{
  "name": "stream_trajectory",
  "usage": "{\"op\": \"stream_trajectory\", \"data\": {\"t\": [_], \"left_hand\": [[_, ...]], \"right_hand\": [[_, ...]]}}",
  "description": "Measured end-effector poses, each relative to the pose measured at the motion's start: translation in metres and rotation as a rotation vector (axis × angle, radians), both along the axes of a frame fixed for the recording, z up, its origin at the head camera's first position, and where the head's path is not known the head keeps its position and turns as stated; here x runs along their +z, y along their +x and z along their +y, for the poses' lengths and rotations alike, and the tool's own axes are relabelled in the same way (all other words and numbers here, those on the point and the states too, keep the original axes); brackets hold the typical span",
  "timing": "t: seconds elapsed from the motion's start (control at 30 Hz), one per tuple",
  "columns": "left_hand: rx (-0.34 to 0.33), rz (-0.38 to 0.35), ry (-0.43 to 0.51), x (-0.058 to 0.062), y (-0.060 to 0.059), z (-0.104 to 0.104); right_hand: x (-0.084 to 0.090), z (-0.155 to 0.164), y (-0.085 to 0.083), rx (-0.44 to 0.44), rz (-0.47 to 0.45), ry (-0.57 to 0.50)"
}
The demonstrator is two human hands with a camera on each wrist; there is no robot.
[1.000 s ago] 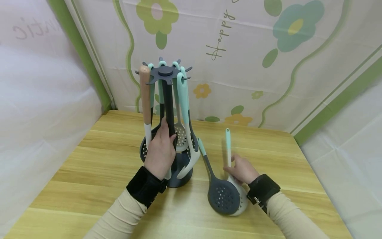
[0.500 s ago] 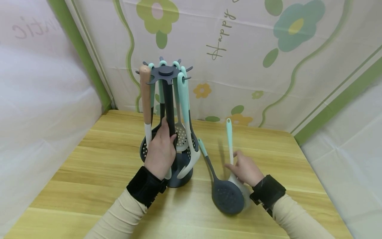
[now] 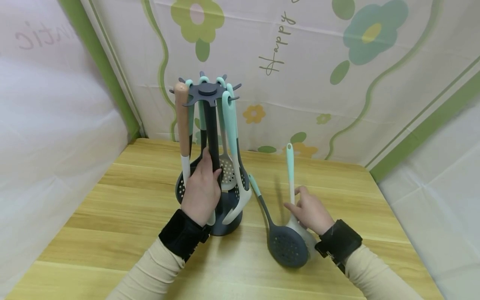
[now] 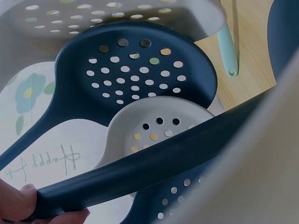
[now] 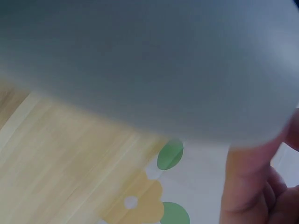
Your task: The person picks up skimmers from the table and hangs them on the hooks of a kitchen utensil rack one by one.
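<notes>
In the head view my left hand grips the black pole of a utensil stand. The left wrist view shows the thumb and fingertips around that pole. My right hand pinches a pale grey skimmer low on its stem, its mint handle pointing up and away. The skimmer's head fills the upper right wrist view, blurred. A dark grey skimmer with a mint handle overlaps that pale head and hides part of it.
Several utensils hang around the stand, among them a wooden-handled one and a white one with a mint handle. The stand's round base sits on the wooden table. A flower-printed curtain is behind.
My right hand has shifted slightly right with the pale skimmer, whose handle end now sits higher in view. The dark skimmer's head has shifted right too. My left hand stays on the pole.
</notes>
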State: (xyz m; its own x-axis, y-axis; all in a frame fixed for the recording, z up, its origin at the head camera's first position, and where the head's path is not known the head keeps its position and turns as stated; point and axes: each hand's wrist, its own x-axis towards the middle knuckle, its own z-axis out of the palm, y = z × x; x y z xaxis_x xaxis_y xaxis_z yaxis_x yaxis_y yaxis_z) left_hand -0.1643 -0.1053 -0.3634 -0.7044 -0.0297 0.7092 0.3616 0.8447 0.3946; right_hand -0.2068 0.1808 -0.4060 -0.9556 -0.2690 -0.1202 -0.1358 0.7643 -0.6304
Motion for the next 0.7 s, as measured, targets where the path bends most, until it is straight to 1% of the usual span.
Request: {"op": "stream_trajectory", "data": {"t": [0.2,0.43,0.53,0.7], "left_hand": [[0.0,0.011,-0.002,-0.001,0.0,0.0],[0.002,0.002,0.006,0.0,0.0,0.0],[0.001,0.001,0.012,0.0,0.0,0.0],[-0.005,0.002,0.018,0.0,0.001,0.0]], "right_hand": [[0.004,0.002,0.0,-0.006,0.015,-0.006],[0.009,0.005,0.0,-0.018,0.03,0.005],[0.012,0.007,0.0,-0.022,0.056,0.009],[0.014,0.008,-0.001,-0.019,0.128,0.036]]}}
